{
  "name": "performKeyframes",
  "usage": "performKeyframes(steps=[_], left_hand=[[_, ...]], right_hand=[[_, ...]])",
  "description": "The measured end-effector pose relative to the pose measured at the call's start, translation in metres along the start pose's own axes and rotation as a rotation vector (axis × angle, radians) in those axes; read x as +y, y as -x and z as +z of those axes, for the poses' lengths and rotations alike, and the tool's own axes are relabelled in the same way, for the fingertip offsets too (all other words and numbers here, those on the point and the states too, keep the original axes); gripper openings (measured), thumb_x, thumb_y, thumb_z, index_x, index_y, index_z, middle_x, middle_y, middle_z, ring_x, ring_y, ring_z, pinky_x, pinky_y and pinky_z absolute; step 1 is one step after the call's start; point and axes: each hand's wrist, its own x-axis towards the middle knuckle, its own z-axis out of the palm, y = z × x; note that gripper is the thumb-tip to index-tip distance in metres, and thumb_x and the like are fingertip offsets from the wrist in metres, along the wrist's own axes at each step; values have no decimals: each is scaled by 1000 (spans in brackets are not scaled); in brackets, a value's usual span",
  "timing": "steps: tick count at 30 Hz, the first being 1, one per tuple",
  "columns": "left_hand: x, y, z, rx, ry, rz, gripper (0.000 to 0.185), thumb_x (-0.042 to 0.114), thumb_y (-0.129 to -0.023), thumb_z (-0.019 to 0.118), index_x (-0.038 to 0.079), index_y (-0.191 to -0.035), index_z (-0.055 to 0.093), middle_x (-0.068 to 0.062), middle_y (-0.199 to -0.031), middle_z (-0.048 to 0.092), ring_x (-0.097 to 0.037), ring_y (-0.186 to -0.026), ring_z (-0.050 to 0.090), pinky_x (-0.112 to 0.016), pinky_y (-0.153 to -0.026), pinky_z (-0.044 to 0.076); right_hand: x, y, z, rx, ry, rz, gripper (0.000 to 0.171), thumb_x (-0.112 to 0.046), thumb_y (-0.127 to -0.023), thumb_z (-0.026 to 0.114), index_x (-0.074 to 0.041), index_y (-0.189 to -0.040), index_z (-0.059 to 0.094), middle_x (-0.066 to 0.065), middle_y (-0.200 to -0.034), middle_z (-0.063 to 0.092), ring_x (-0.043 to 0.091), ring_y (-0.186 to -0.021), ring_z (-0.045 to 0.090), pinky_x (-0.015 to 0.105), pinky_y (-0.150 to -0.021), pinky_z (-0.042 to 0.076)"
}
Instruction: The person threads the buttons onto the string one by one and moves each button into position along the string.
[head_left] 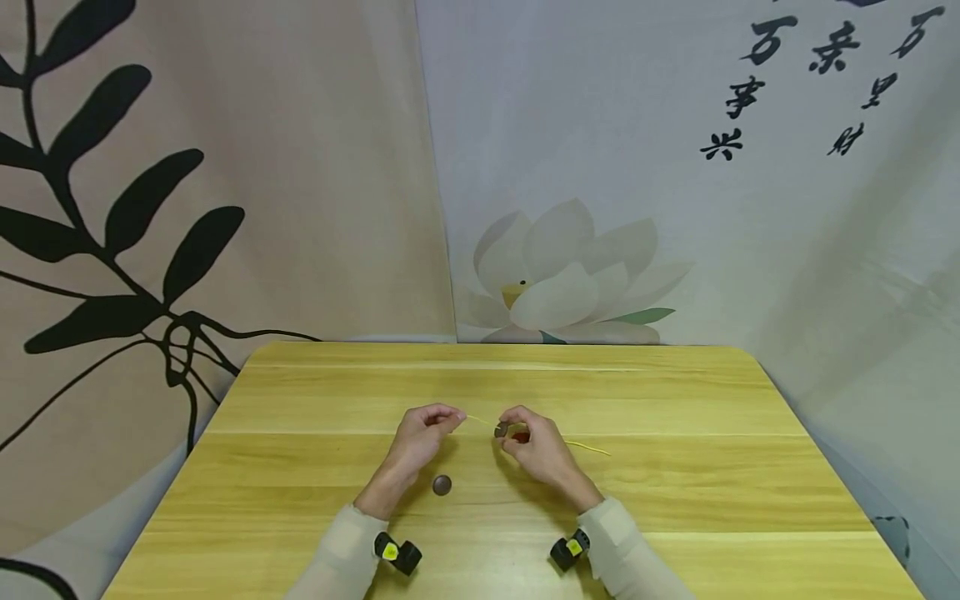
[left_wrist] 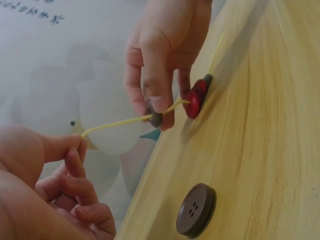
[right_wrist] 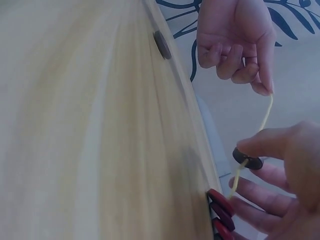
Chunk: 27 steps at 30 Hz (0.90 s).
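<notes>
My left hand [head_left: 420,437] pinches a yellow string [left_wrist: 117,123] between thumb and forefinger. The string runs taut to my right hand [head_left: 543,450], whose thumb and finger grip a dark brown button [left_wrist: 156,119] threaded on it. Beyond that button, several red and dark buttons [left_wrist: 192,105] sit bunched on the same string, low by the tabletop under the right hand. The string's far tail [head_left: 588,447] extends out to the right. A loose brown four-hole button [head_left: 442,485] lies flat on the table, nearer to me than the left hand.
The wooden table [head_left: 300,500] stretches to a far edge against hanging cloths, one printed with dark leaves [head_left: 135,192], the other with a pale lotus [head_left: 570,275]. Black cameras are strapped on both wrists, over light sleeves [head_left: 341,550].
</notes>
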Motion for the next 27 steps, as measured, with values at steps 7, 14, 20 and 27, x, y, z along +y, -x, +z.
performKeyframes(steps=[7,14,20,27], left_hand=[[0,0,0,5,-1,-2,23,22,-94,68,2,-103,72,-6,-92,62,-25,-84,52,-26,-66,41],[0,-1,0,11,-2,0,23,21,-94,68,1,-104,72,-6,-92,63,-26,-86,52,-27,-68,41],[1,-1,-1,2,7,-1,25,22,-95,68,0,-106,71,-8,-96,63,-27,-89,53,-29,-70,41],[1,-1,-2,7,8,4,24,21,-95,68,-1,-106,71,-5,-93,62,-26,-88,52,-29,-70,41]], right_hand=[[3,0,-1,-33,25,-4,27,-1,-90,67,-2,-116,63,10,-110,69,25,-99,66,39,-86,55],[6,-1,-2,-67,66,-9,23,-2,-90,69,-4,-112,63,7,-106,68,23,-98,66,38,-86,54],[7,0,-5,-88,119,-14,24,-5,-89,72,-5,-112,63,6,-106,66,19,-95,64,34,-81,54],[9,0,-8,-89,153,-19,25,-3,-88,73,-5,-111,63,7,-105,66,19,-92,63,31,-77,53]])
